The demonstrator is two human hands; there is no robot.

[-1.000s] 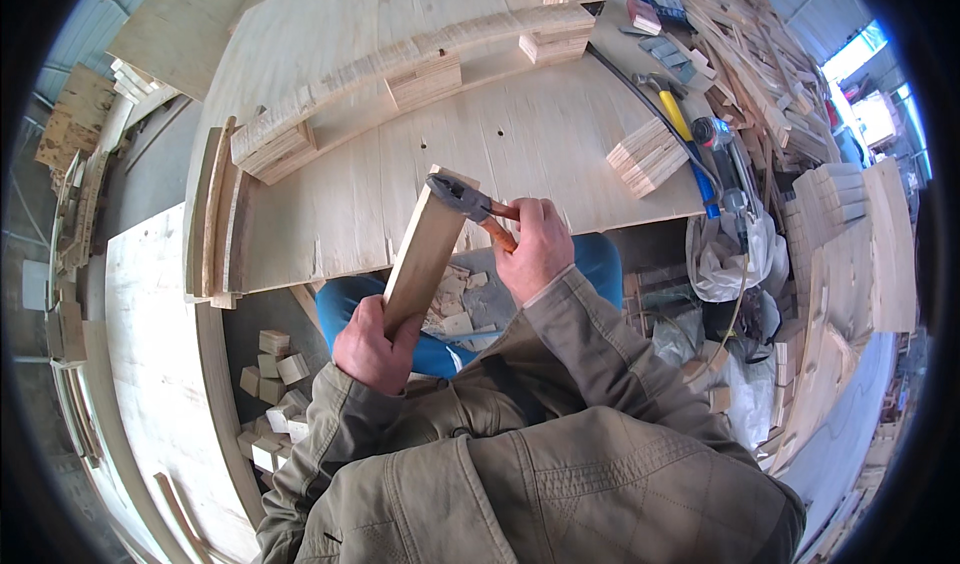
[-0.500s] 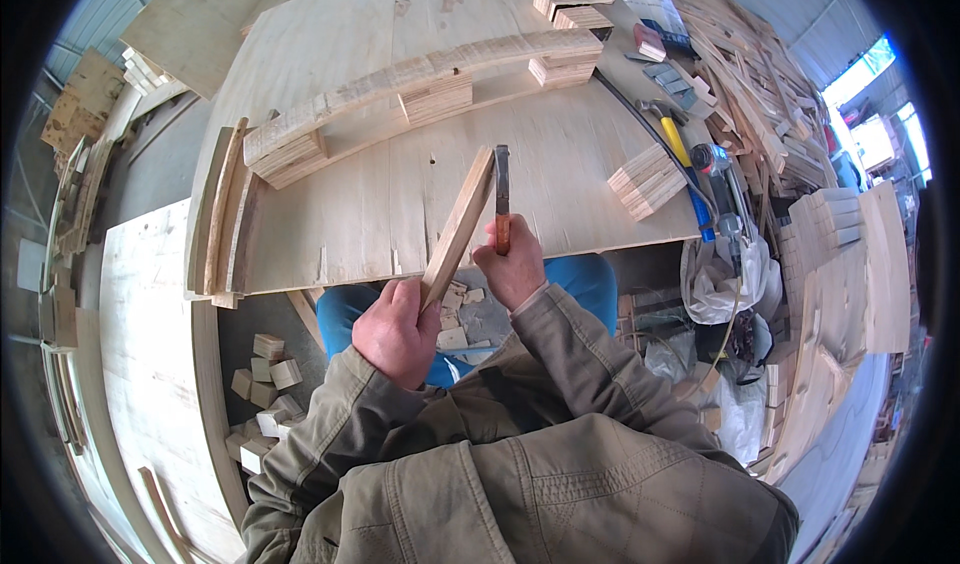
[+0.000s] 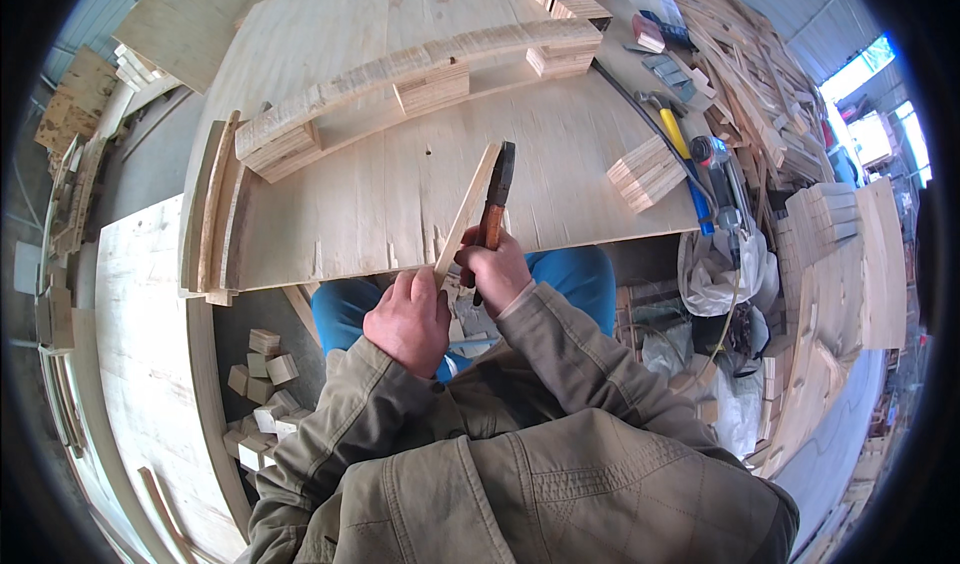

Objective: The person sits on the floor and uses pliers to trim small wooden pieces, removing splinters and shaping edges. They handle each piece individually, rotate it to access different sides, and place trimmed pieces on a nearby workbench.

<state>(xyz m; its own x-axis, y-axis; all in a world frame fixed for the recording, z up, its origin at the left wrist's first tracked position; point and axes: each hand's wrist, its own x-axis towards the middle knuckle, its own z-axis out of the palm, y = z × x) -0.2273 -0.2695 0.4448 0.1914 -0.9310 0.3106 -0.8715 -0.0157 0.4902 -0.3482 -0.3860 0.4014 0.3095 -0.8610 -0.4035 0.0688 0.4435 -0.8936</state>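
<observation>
In my left hand (image 3: 408, 321), closed near its lower end, is a narrow wooden strip (image 3: 465, 209) that slants up and away over the plywood. My right hand (image 3: 497, 276) is wrapped round the orange-brown handles of a pair of pincers (image 3: 503, 169) with a dark metal head. The pincers' head stands beside the strip's far end and seems to touch it; whether the jaws grip anything there I cannot make out. Beyond both hands, a long wooden piece on blocks (image 3: 432, 89) lies across the plywood sheet (image 3: 370, 209).
A laminated wood block (image 3: 648, 174) sits at the right of the plywood, near a yellow-handled hammer (image 3: 672, 129) and a power tool (image 3: 712, 159). Thin strips (image 3: 218, 209) lie along the left edge. Small offcuts (image 3: 262, 384) are heaped on the floor; scrap wood (image 3: 745, 84) is piled at right.
The strip has turned in my left hand and now shows a narrower face. My right hand has moved slightly left and down, closer to my left, and the pincers are tilted.
</observation>
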